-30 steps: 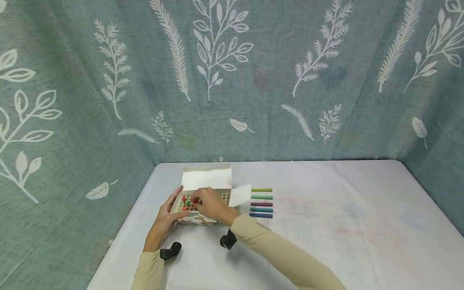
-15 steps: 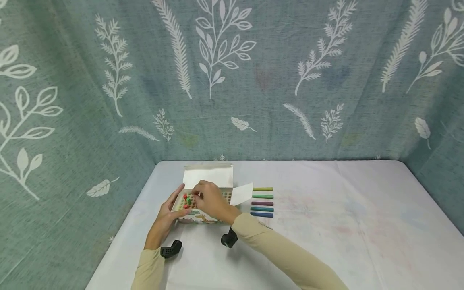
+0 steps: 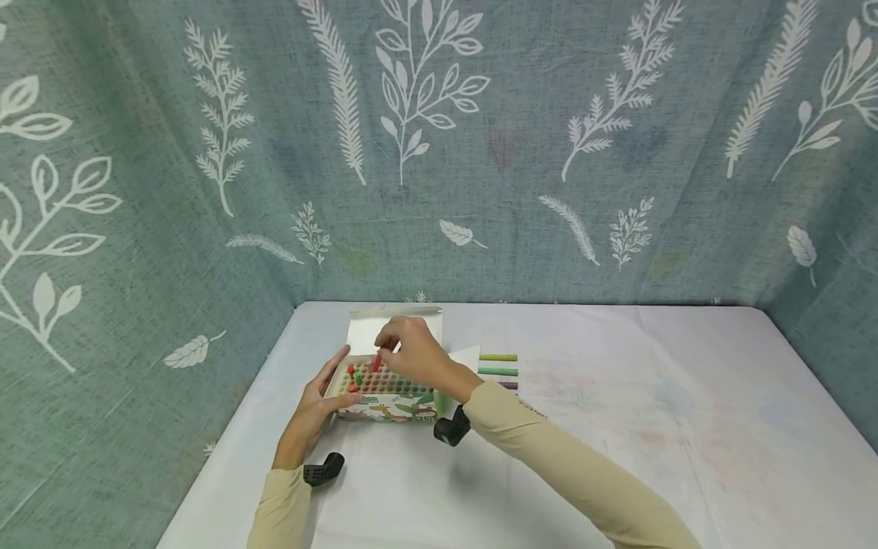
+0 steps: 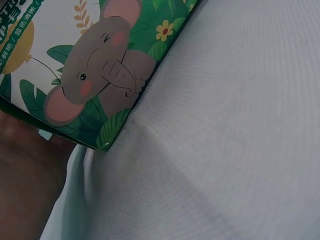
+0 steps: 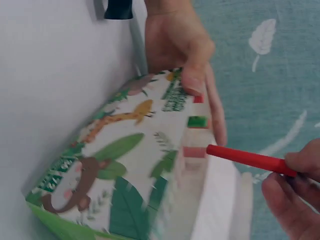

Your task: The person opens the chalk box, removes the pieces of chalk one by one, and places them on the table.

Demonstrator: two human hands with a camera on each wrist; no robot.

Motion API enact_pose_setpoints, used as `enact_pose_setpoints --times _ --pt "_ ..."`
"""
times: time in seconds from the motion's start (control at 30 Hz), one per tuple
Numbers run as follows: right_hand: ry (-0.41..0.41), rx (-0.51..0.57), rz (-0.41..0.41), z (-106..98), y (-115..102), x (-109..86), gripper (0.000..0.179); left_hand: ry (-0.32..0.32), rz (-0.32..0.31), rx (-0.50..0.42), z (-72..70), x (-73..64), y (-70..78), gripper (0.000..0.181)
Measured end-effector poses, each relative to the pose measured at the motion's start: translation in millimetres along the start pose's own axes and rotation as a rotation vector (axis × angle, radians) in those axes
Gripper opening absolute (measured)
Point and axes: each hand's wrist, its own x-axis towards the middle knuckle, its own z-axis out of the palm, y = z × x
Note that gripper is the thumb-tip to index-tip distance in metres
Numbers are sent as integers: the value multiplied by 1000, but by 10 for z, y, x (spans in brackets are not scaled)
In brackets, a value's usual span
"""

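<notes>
A card box (image 3: 394,409) printed with animals and leaves stands on the white table, its lid raised at the back. Its inner tray has rows of round holes, where a few red and green crayon ends (image 3: 357,378) stick up at the left. My left hand (image 3: 312,412) grips the box's left end, thumb on the front edge; in the right wrist view the thumb lies near the tray. Over the tray, my right hand (image 3: 420,352) pinches a red crayon (image 5: 245,159) between thumb and fingers. The crayon's far end is close to the tray's open top.
To the right of the box lie a yellow-green crayon (image 3: 498,357), a green crayon (image 3: 498,372) and a maroon crayon (image 3: 508,385), partly covered by the right sleeve (image 3: 549,450). A white side flap (image 3: 469,357) sticks out. A patterned curtain (image 3: 439,152) hangs behind the table.
My right hand has risen from the tray and moved slightly right, drawing the red crayon up. The right forearm now covers the blue and teal crayons. My left hand stays on the box.
</notes>
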Motion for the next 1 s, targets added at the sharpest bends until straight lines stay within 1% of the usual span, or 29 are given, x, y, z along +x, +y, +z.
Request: enact_pose_setpoints --times 0.27,0.37,0.53,0.7,0.87,1.0 --pt "41 -10 7 -235 -10 -45 8 -13 15 -2 -11 5 -25 89" --pt "68 -13 21 -326 2 -74 8 -15 18 -6 -15 3 -32 89" --pt "115 12 58 -482 46 -144 9 -8 17 -5 -9 -5 -25 90" --pt "163 24 112 -625 110 -237 9 -12 25 3 -10 -20 -15 89" --pt "199 70 202 -784 153 -336 8 -21 35 6 -9 -21 -9 88" --pt "240 99 253 -890 211 -416 8 -16 37 7 -16 -12 -23 89"
